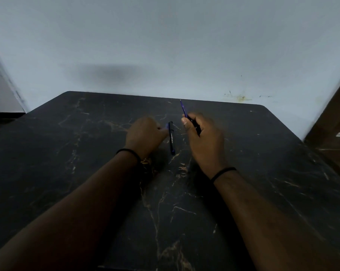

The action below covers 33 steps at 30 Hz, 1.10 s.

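Pinched in the grip of your right hand (202,137), the thin blue refill (183,108) points up and away above the table (67,153). Your left hand (145,133), fingers curled, meets the far end of the black pen barrel (171,138), which lies flat between your hands. Whether that hand clasps the barrel or merely touches it cannot be told. Steady the barrel, align the refill with its opening, and slide it in straight.

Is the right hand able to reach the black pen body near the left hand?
Probably yes: nothing lies between right hand and pen body, though it already holds a blue refill.
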{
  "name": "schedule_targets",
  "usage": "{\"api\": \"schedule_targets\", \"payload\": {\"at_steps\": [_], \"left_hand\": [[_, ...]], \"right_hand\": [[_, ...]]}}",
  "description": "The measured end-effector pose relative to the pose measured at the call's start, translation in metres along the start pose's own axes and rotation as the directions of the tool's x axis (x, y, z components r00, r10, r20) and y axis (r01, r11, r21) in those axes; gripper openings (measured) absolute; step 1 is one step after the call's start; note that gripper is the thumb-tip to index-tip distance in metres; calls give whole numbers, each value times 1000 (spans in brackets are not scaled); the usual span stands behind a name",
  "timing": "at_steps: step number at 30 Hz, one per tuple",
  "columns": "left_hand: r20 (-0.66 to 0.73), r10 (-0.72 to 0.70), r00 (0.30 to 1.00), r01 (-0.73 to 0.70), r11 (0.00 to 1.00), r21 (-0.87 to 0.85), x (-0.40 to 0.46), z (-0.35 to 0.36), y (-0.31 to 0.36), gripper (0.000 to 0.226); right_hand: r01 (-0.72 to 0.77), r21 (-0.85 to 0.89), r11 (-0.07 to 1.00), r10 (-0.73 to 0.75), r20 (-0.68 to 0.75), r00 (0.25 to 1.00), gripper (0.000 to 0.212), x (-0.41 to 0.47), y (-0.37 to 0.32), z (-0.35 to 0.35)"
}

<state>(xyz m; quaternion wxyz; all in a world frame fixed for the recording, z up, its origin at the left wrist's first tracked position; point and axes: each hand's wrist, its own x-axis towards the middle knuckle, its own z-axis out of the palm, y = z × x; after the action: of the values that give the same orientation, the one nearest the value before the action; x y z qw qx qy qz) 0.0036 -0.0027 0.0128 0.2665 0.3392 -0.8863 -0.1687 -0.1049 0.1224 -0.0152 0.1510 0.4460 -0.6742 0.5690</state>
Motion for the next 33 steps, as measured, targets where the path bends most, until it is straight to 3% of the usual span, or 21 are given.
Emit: {"api": "schedule_targets", "payload": {"at_steps": [2,5,8,12,21,33], "left_hand": [[-56,-102,993,74,924,-376,2,-1,-3,39],[-7,-290,957,183,624,-760,4,-4,-5,24],[24,-302,953,163,444,-881,5,-6,-7,11],[69,-250,966,141,283,-949,3,-10,-7,28],[124,-197,973,172,251,-953,-3,-11,-2,28],[120,-117,986,153,339,-928,-2,-3,0,18]], "right_hand": [[-23,16,1000,22,51,998,23,1,2,2],[-43,0,999,43,86,995,25,2,4,5],[-35,8,999,34,126,991,22,0,5,7],[-16,5,1000,15,186,982,20,-2,5,12],[20,-63,998,-1,294,956,29,-5,5,13],[-12,-112,994,44,283,958,7,-5,5,8]]}}
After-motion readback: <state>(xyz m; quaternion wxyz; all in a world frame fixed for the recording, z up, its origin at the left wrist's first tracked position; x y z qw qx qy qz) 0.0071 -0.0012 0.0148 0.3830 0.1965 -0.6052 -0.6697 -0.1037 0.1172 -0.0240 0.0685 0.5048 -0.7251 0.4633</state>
